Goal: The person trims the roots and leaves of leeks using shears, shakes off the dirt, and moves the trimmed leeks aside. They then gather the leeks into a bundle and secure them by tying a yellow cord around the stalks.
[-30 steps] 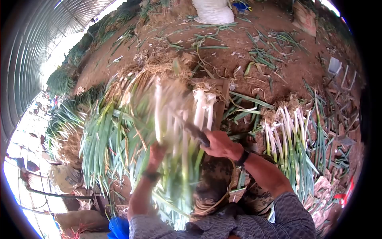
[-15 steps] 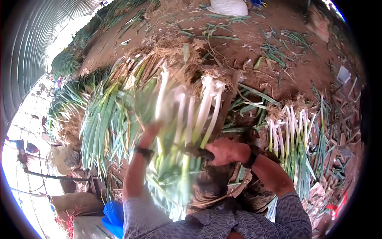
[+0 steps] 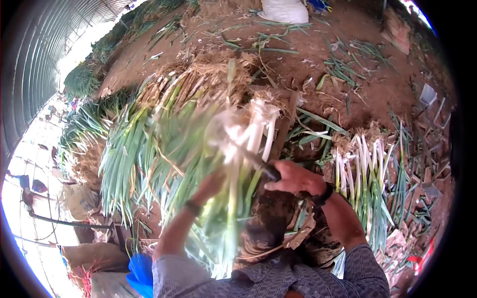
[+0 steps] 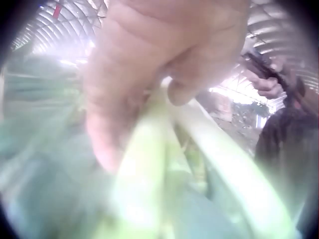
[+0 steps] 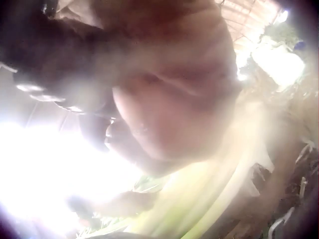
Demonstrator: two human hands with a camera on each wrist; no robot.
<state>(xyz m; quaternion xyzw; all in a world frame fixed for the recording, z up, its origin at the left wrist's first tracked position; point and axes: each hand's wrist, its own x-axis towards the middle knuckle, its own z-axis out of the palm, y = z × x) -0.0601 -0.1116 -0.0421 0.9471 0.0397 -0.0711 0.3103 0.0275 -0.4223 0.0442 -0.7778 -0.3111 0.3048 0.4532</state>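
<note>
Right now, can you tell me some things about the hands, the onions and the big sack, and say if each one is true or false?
1. The right hand holds a dark handle. True.
2. The left hand is empty. False: it grips onion stalks.
3. The roots of the onion bunch on the right point away from the person. True.
4. The white sack is in the person's lap. False: it is on the ground, out in front, past the onions.
5. Only one wrist has a dark band. False: both do.
</note>
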